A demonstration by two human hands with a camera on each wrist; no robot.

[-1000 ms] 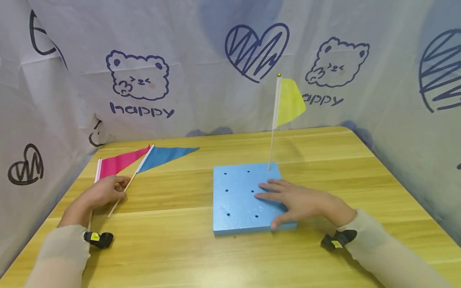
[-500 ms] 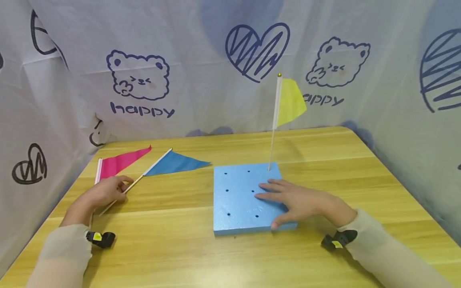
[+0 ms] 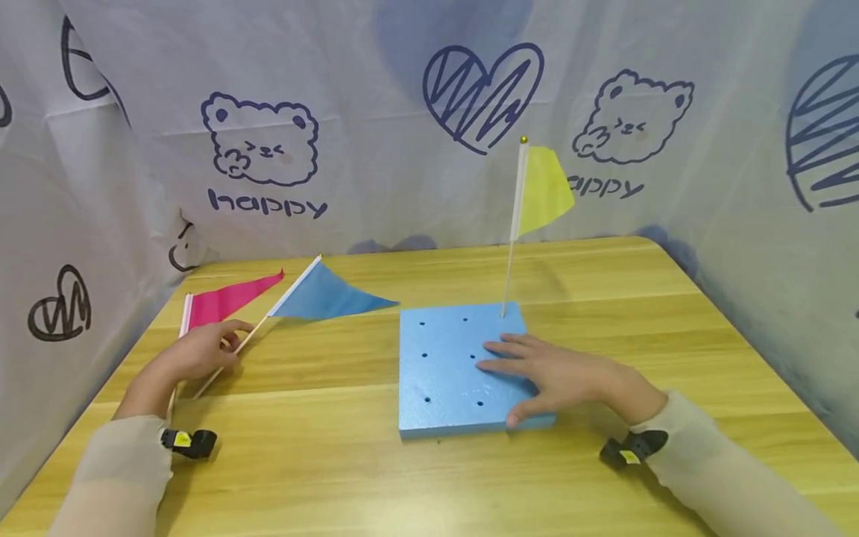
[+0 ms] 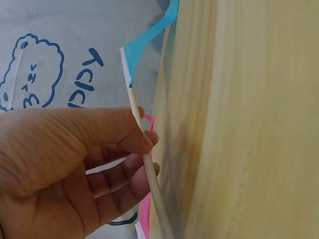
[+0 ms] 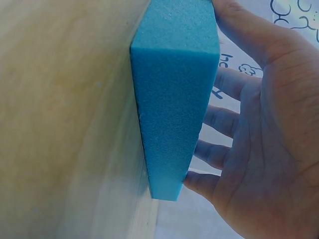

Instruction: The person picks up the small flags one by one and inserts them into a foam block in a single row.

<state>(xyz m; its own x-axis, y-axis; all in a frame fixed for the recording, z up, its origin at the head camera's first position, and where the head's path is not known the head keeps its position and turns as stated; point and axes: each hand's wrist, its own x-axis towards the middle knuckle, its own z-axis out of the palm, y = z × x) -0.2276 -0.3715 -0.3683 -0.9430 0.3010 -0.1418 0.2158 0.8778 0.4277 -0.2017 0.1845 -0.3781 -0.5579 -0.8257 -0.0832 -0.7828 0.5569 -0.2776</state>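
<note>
My left hand (image 3: 204,352) pinches the wooden stick of a blue triangular flag (image 3: 325,292) between thumb and fingers. In the left wrist view the stick (image 4: 155,186) runs past the thumb, with the blue cloth above. A pink triangular flag (image 3: 228,300) lies on the table behind that hand, its stick partly hidden. My right hand (image 3: 564,380) rests with spread fingers on a light blue foam block (image 3: 443,380) with several small holes. In the right wrist view the fingertips touch the block's top face. A yellow flag (image 3: 545,192) stands upright in the block's back right corner.
The wooden table (image 3: 302,462) reaches back to a white curtain (image 3: 376,149) printed with bears and hearts. More curtain hangs at both sides. Black camera straps circle both wrists.
The blue flag's top has swung right and then lifted, so the stick leans more to the right. My left hand has shifted slightly right. The right hand stays on the block.
</note>
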